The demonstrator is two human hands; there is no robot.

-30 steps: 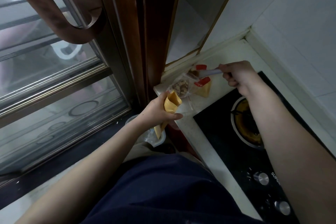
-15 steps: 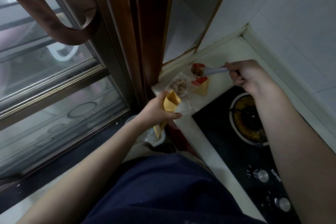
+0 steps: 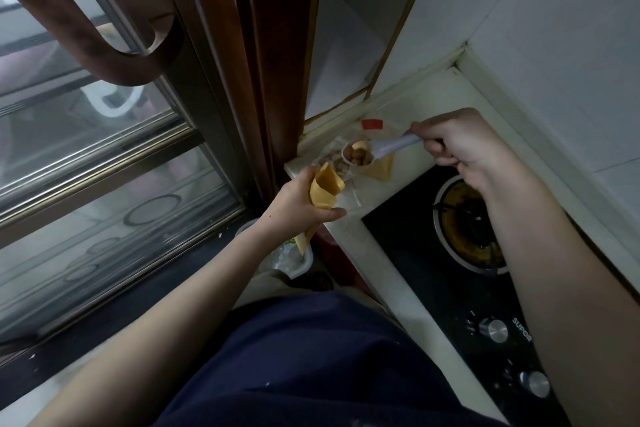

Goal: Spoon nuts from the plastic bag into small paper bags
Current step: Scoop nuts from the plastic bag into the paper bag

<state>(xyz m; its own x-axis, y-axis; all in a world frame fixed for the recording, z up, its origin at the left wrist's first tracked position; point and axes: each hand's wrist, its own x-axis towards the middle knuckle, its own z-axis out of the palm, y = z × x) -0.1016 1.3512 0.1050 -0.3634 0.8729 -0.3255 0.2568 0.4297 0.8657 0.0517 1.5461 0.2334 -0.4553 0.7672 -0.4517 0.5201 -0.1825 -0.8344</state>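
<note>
Nearest us, our left hand (image 3: 298, 201) wraps around the small yellow-brown paper bag (image 3: 323, 191), mouth up off the white counter's (image 3: 349, 236) edge; thin and crushable, so we judge a loose hold below the rim is best. Beyond, our right hand (image 3: 457, 146) grips the white plastic spoon (image 3: 381, 149), heaped with loose round brown nuts (image 3: 358, 153) that could roll, above the crinkly clear plastic bag (image 3: 332, 163).
</note>
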